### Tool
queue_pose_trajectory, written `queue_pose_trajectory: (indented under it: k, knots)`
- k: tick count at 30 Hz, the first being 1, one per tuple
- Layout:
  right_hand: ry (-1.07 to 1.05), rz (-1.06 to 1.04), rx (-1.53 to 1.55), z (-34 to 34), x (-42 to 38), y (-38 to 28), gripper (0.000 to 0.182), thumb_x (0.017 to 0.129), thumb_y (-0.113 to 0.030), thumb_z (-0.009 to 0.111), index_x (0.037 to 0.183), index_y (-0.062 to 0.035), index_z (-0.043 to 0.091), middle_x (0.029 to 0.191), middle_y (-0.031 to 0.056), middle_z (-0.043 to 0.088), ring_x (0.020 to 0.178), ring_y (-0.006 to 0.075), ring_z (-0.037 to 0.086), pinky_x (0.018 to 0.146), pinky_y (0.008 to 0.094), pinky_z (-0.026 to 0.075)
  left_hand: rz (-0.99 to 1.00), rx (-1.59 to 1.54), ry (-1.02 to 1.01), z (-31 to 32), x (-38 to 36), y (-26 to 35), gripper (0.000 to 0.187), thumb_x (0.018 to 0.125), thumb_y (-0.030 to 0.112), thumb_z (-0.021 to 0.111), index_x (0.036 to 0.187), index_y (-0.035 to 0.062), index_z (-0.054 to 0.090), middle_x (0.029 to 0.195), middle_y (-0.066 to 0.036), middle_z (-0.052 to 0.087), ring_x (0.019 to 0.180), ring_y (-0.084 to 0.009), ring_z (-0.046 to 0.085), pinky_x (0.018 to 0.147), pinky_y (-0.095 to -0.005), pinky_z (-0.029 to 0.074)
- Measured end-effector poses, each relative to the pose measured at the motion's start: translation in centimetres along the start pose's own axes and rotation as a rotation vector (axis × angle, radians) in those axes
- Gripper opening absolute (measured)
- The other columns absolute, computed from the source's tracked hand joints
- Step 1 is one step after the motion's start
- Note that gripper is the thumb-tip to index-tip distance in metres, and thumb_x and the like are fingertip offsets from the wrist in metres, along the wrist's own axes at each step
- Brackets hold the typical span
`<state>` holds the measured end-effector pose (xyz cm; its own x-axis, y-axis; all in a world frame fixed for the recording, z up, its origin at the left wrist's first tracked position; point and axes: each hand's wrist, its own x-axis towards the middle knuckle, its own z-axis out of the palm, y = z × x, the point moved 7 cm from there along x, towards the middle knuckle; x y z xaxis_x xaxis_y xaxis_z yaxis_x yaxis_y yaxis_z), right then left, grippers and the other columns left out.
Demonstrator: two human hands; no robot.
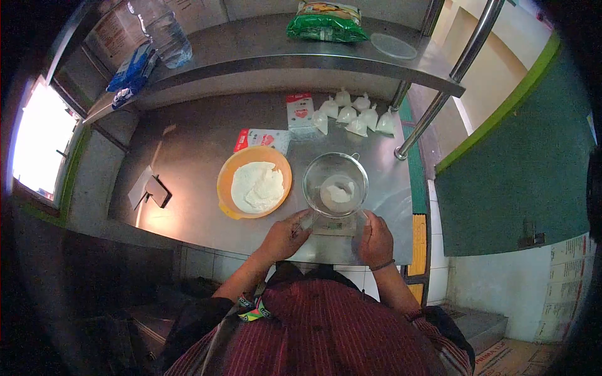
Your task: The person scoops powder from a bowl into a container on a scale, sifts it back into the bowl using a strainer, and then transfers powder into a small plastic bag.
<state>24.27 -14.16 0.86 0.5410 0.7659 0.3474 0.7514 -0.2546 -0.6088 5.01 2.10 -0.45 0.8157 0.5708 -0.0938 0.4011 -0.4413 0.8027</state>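
Note:
A round wire-mesh sieve is in front of me, with a small heap of white powder showing within its rim. My left hand is closed at the sieve's near left edge, where its handle meets the rim. At the near right edge my right hand is closed too, fingertips by the rim; I cannot tell what it pinches. Partly hidden under the sieve, a flat kitchen scale lies between my hands. To the left stands an orange plastic bowl holding plenty of white flour.
Behind the bowl are red-and-white boxes, one lying flat. Several small knotted bags of white powder sit at the back right. A phone leans at the left. The shelf above carries a green packet, a clear lid and a bottle.

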Motion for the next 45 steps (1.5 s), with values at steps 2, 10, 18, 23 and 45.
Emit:
queue_pose_trajectory:
  k: [2,10,18,23,45]
  knots:
    - [0.037,-0.005,-0.012,-0.4,0.4,0.1,0.031,0.103,-0.014,0.046,0.128,-0.0022,0.061,0.096,0.0228,0.065,0.088,0.044,0.065,0.079,0.0526,0.052,-0.014,-0.041,-0.013,0.1,0.0,-0.2,0.058,0.094,0.022,0.073,0.147,0.0115,0.053,0.075,-0.015,0.069,0.062,-0.0228,0.066,0.065,-0.0384,0.054]
    - [-0.039,0.046,0.035,0.5,0.5,1.5,0.034,0.104,-0.017,0.044,0.129,-0.0013,0.06,0.108,0.0262,0.066,0.099,0.0448,0.065,0.088,0.0506,0.053,0.005,0.047,0.002,-0.1,0.2,-0.3,0.056,0.095,0.023,0.072,0.147,0.0111,0.053,0.115,-0.021,0.071,0.08,-0.0279,0.072,0.077,-0.0409,0.057]
    - [0.052,0.056,0.02,-0.4,1.3,1.5,0.034,0.105,-0.017,0.043,0.128,0.0004,0.06,0.109,0.0263,0.067,0.1,0.0449,0.065,0.09,0.0497,0.052,0.104,0.031,0.086,0.3,0.2,-1.3,0.057,0.093,0.022,0.073,0.146,0.0095,0.053,0.076,-0.017,0.067,0.067,-0.0292,0.066,0.067,-0.0421,0.053]
    - [0.007,0.065,-0.036,-0.8,1.4,1.6,0.034,0.105,-0.017,0.044,0.129,0.0005,0.059,0.111,0.0263,0.066,0.102,0.0443,0.065,0.089,0.0497,0.053,0.036,0.016,0.039,-0.3,-0.1,-0.1,0.057,0.093,0.02,0.073,0.145,0.0093,0.054,0.071,-0.015,0.066,0.063,-0.0275,0.065,0.066,-0.0416,0.053]
    - [-0.015,0.048,-0.023,-1.3,0.7,0.2,0.034,0.103,-0.015,0.045,0.13,-0.001,0.059,0.109,0.024,0.067,0.101,0.0426,0.066,0.088,0.0512,0.053,-0.064,0.01,0.001,0.4,-0.1,-1.5,0.056,0.094,0.023,0.073,0.146,0.0101,0.054,0.1,-0.019,0.074,0.071,-0.0222,0.069,0.07,-0.0375,0.056]
